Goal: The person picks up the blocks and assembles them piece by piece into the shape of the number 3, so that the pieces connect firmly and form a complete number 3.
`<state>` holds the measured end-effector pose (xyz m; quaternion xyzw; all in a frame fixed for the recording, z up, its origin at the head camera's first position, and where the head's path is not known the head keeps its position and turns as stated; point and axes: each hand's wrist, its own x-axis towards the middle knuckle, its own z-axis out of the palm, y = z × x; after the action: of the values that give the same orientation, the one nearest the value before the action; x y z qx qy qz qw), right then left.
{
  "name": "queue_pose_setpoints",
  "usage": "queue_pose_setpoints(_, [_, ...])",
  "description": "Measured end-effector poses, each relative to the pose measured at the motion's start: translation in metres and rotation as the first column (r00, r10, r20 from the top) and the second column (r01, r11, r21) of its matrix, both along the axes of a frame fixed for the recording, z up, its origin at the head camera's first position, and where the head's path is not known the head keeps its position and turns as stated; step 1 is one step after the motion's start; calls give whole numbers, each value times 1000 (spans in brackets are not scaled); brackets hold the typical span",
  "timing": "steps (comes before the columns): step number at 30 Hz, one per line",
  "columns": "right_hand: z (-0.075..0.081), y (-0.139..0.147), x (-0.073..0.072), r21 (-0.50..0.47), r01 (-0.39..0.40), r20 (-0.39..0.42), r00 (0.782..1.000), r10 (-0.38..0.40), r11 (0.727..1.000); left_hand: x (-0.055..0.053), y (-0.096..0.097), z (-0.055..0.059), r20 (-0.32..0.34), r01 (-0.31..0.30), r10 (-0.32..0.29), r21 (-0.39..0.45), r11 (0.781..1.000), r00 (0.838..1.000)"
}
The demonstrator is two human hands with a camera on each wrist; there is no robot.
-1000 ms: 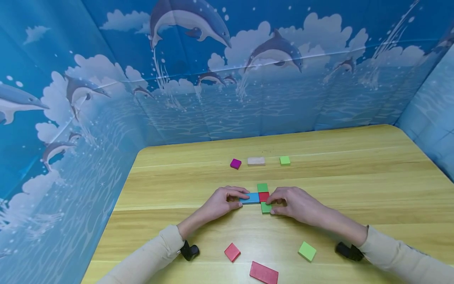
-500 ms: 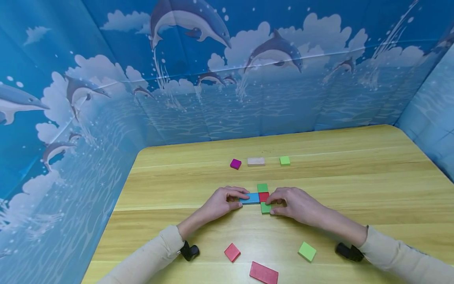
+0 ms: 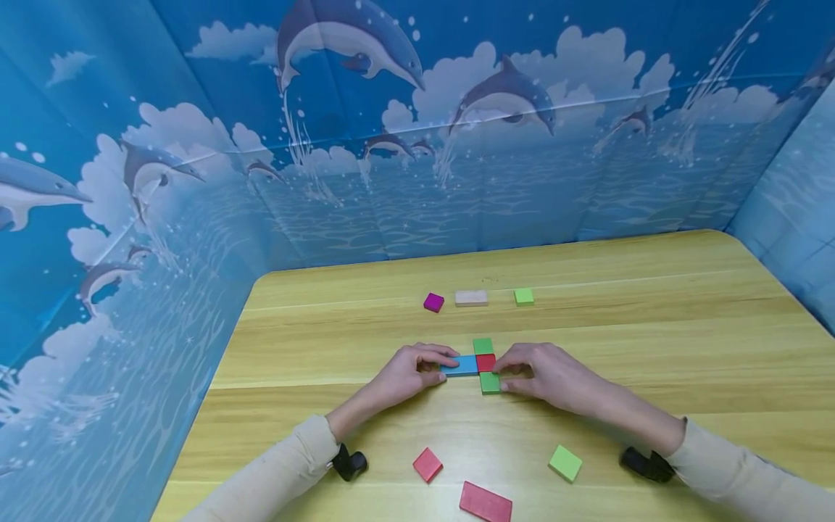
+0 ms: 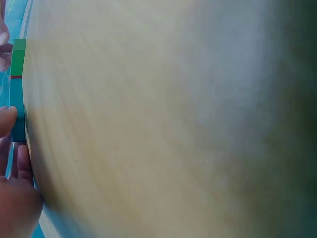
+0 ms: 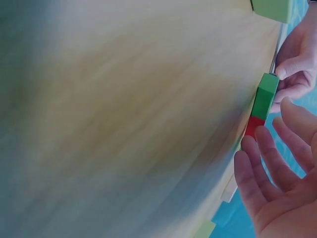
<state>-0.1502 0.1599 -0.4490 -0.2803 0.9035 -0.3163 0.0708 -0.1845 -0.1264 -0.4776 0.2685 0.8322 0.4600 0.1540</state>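
A flat blue rectangular block (image 3: pixel 463 365) lies mid-table with its right end against a small red square block (image 3: pixel 485 362). Two green square blocks border the red one: the far green block (image 3: pixel 483 346) and the near green block (image 3: pixel 491 383). My left hand (image 3: pixel 417 370) holds the blue block's left end, thumb (image 4: pixel 7 120) on the near side. Beside the red and near green blocks is my right hand (image 3: pixel 544 373), its fingertips at their right edges. In the right wrist view its fingers (image 5: pixel 276 158) look loosely spread, pinching nothing.
Toward the back lie a purple block (image 3: pixel 433 302), a pale pinkish block (image 3: pixel 471 298) and a light green block (image 3: pixel 524 296). Nearer the front are a pinkish-red square block (image 3: pixel 428 465), a long red block (image 3: pixel 485 501) and another light green block (image 3: pixel 565 463). A dolphin-printed curtain (image 3: pixel 417 210) borders the table.
My right hand has eased slightly to the right, its fingertips drawing back from the near green block. My left hand and the blocks look unmoved.
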Motion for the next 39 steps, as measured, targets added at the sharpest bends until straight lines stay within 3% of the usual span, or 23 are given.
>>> queue_pose_setpoints(24, [19, 16, 26, 3, 33, 53, 998, -33, 999, 1, 0, 2, 1, -1, 1, -5, 1000, 1000])
queue_pose_setpoints(39, [19, 35, 47, 22, -68, 84, 994, 66, 997, 2, 1, 2, 3, -2, 2, -4, 1000, 1000])
